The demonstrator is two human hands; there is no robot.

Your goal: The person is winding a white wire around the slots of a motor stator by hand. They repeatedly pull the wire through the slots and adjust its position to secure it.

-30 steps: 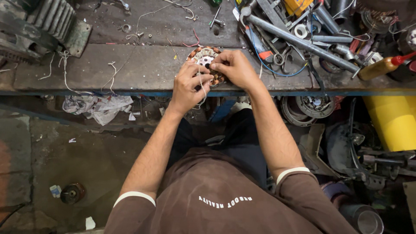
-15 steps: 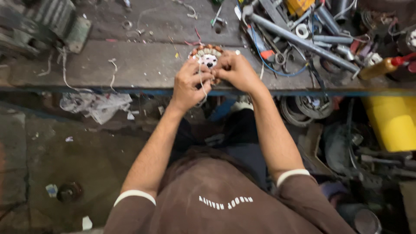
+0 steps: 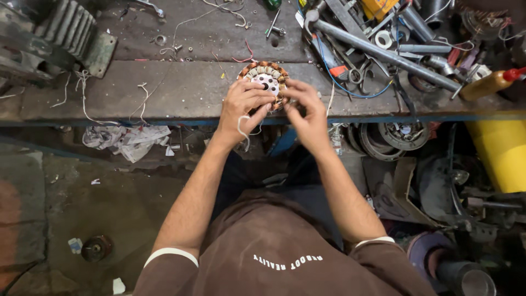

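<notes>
Two hands grip one round copper-wound motor coil (image 3: 264, 79) on the desk (image 3: 181, 90): left hand (image 3: 245, 105) closed around its near-left edge, right hand (image 3: 306, 107) pinching its right edge.

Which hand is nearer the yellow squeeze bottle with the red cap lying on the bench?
The right hand. It sits at the round wound stator, on the side towards the squeeze bottle at the bench's right end. The left hand grips the stator's other side, farther from the bottle.

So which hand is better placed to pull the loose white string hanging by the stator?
Probably left: the white string hangs from the left hand; the right hand pinches the stator edge.
</notes>
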